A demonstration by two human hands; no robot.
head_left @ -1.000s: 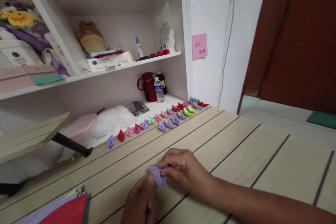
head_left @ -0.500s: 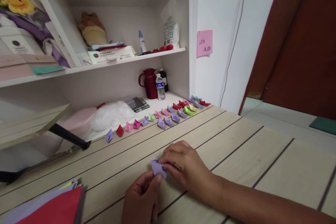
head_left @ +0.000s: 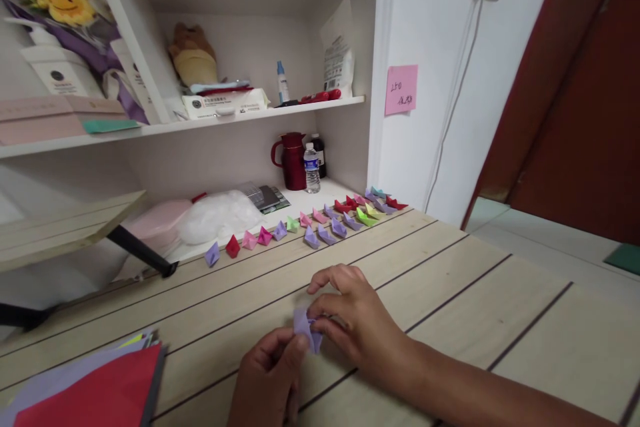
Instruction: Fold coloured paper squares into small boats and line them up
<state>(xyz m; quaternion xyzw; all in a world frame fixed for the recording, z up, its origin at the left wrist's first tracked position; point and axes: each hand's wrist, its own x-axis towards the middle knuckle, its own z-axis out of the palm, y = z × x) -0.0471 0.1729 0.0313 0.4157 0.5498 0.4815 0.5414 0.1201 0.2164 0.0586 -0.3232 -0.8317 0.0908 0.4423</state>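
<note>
- One small folded piece of purple paper (head_left: 301, 323), in the head view, sits between the left hand (head_left: 270, 373) and the right hand (head_left: 360, 320), near the lined wooden tabletop (head_left: 450, 307).
- The left hand pinches its lower left edge between thumb and forefinger, much as half a second ago.
- The right hand has loosened: its uppermost finger now arches clear of the paper, while the thumb and another finger meet the right side. Whether these grip or only push at the fold, I cannot tell.
- The paper has turned and its shape looks altered, so the folding seems still under way.
- Beyond the hands, small folded paper boats (head_left: 339, 229) in several colours line the table's far edge.
- Loose sheets, a red sheet (head_left: 90, 387) uppermost, lie at the near left.
- Behind stand white shelves with a dark red jug (head_left: 294, 161) and a water bottle (head_left: 312, 170); a pink note (head_left: 401, 89) is stuck to the wall beside them, and a reddish-brown door (head_left: 590, 120) stands farther right.
</note>
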